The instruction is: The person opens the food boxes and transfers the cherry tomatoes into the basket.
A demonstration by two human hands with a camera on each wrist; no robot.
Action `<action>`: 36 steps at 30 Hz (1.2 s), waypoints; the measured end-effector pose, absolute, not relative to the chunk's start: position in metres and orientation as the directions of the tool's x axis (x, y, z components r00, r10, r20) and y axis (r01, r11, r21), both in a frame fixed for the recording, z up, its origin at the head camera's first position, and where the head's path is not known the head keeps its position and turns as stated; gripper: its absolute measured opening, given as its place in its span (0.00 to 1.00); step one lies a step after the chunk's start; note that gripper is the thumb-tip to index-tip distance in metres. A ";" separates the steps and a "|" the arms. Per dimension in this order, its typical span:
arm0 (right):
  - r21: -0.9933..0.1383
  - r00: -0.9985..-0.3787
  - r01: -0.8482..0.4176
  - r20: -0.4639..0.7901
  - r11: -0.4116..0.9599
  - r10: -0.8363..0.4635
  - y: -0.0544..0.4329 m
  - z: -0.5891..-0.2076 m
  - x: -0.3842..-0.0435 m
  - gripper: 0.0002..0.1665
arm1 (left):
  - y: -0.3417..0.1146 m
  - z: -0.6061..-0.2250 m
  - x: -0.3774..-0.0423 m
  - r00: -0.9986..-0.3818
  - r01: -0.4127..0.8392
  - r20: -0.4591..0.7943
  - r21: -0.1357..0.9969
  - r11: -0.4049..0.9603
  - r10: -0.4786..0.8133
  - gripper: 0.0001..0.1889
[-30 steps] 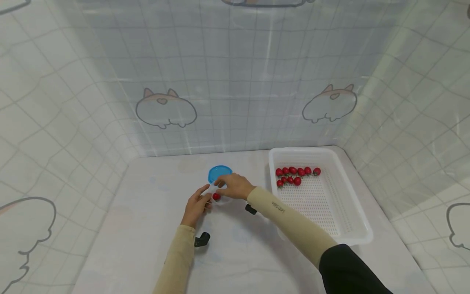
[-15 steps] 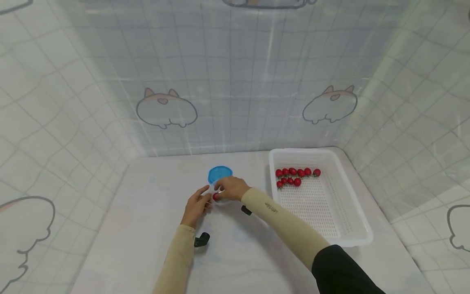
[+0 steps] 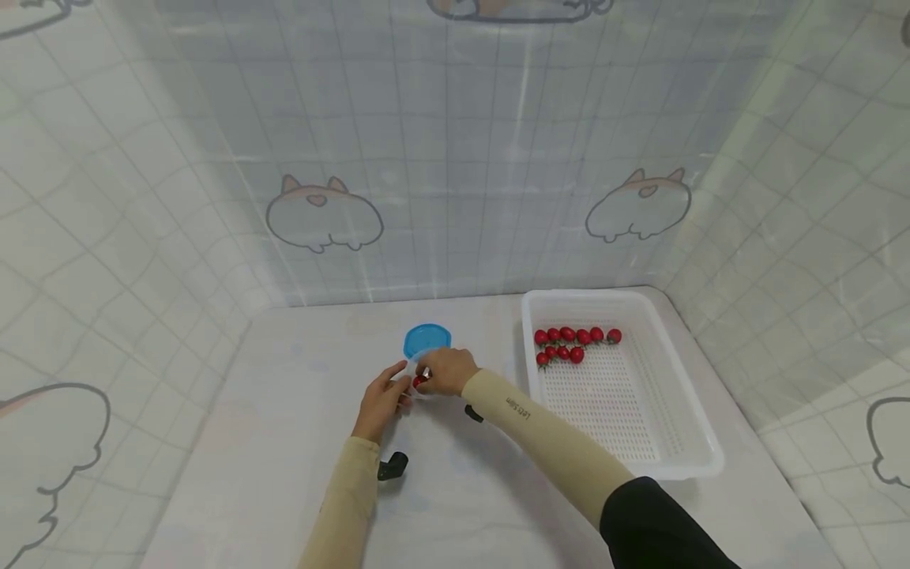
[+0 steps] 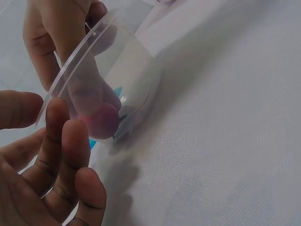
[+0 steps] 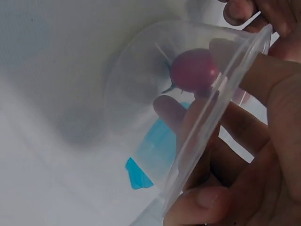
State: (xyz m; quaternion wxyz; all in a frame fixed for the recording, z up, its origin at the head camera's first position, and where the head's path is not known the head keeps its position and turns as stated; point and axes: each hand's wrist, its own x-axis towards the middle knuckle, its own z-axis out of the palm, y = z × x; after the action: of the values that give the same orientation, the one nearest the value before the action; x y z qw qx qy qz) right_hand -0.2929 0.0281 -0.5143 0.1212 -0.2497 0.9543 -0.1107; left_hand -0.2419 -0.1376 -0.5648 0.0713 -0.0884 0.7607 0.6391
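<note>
A clear plastic bowl [image 5: 129,80] with a flat rim sits on the white table between both hands. My left hand [image 3: 379,405] holds its near left rim, thumb and fingertips on either side of it in the left wrist view. My right hand [image 3: 449,371] reaches inside over the right edge. Its thumb and fingers pinch a red cherry tomato [image 5: 194,70] low in the bowl, green stalk turned to the bowl wall. Just behind the bowl lies a round blue lid [image 3: 427,340], seen through the plastic in the right wrist view.
A white perforated basket [image 3: 678,379] stands to the right, with several cherry tomatoes [image 3: 567,334] lined up in rows at its back left. A patterned curtain [image 3: 455,166] rises behind the table and along both sides.
My right hand has moved slightly left and down into the bowl, covering more of the tomato. The left hand has stayed at the rim. Lid and basket are unchanged.
</note>
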 end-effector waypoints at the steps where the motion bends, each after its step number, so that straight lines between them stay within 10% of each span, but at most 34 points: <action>1: -0.265 -0.848 -0.450 -0.173 0.853 -0.501 0.027 -0.516 -0.293 0.18 | -0.137 -0.565 -0.241 -0.975 -0.223 -0.219 0.960 0.168 -0.043 0.25; 36: -0.370 -0.845 -0.458 -0.101 0.808 -0.525 0.035 -0.512 -0.293 0.15 | -0.139 -0.566 -0.242 -0.983 -0.185 -0.182 0.967 0.176 -0.033 0.24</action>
State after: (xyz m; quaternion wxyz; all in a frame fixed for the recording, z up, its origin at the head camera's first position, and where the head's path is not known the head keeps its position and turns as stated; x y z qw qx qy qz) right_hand -0.2932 0.0346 -0.5115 0.0999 -0.2600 0.9456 -0.1682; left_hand -0.2425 -0.1395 -0.5655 0.0594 -0.0711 0.7644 0.6381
